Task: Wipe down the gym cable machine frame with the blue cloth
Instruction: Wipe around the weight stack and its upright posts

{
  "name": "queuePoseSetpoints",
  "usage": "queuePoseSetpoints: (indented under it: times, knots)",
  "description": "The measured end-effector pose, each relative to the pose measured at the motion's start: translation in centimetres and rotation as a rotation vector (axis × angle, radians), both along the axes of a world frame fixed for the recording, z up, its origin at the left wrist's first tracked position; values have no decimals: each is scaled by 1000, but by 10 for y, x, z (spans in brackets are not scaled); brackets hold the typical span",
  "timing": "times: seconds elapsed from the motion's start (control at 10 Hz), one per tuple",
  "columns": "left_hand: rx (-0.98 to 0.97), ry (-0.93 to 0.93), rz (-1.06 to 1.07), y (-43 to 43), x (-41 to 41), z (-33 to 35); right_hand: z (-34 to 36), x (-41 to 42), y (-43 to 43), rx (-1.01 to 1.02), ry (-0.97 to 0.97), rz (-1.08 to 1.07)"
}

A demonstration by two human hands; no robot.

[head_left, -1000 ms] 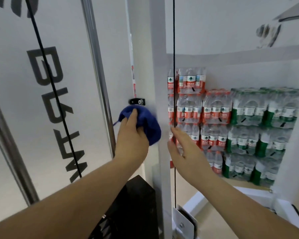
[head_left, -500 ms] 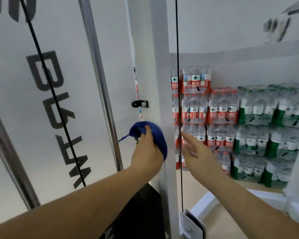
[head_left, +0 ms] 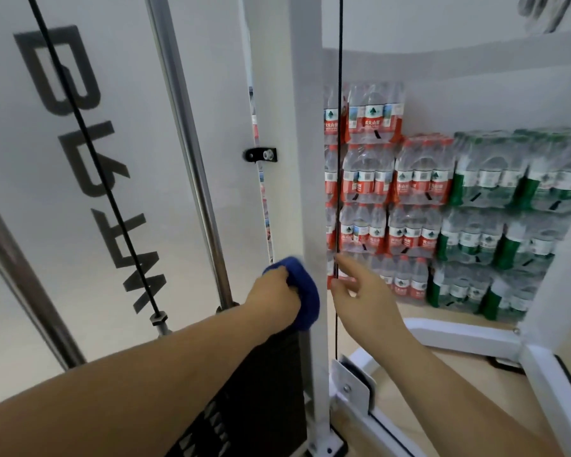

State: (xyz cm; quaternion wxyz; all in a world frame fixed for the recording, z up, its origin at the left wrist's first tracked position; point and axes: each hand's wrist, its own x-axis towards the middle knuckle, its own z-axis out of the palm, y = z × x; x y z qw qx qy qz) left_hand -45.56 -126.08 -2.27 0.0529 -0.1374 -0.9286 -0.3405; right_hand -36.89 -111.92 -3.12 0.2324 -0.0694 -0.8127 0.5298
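We are pressing the bunched blue cloth [head_left: 308, 300] against the white frame post [head_left: 305, 143], our left hand [head_left: 274, 300] gripping it, our right hand [head_left: 366, 298] hovering loose-fingered just beside the black cable [head_left: 339, 94]

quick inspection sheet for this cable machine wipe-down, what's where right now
surface: white upright post, cloth pressed on its lower left face
job's things: blue cloth, bunched
clutter: nothing seen
hands: left hand grips the blue cloth; right hand open, fingers by the post's right edge
cables: black cable runs straight down to the pulley bracket; second cable slants across the left panel
surroundings: chrome guide rod, black weight stack, water bottle packs against the wall
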Motion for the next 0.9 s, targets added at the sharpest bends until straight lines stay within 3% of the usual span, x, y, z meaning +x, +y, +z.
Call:
queuePoseSetpoints:
  times: [0.2,0.3,0.4,0.5,0.6,0.8,0.9]
  knots:
    - [244,260,20,14,2,28,-13,8,-2,-74,9,-62]
    - [149,204,12,12,9,1,-31,12,-6,-114,-23,-93]
    - [-68,58,-13,-3,-9,0,-48,17,-12,-118,-25,-111]
    - [-167,11,-152,-15,10,4,-59,27,-25,-104,-18,-41]
    - [38,39,-242,-26,55,-12,-71,40,-32,-157,-21,-5]
    - [356,-108,-119,-68,126,-89,-97,62,-62,-807,-488,222]
    - [398,-238,-72,-84,135,-117,-124,66,-82,-908,-590,311]
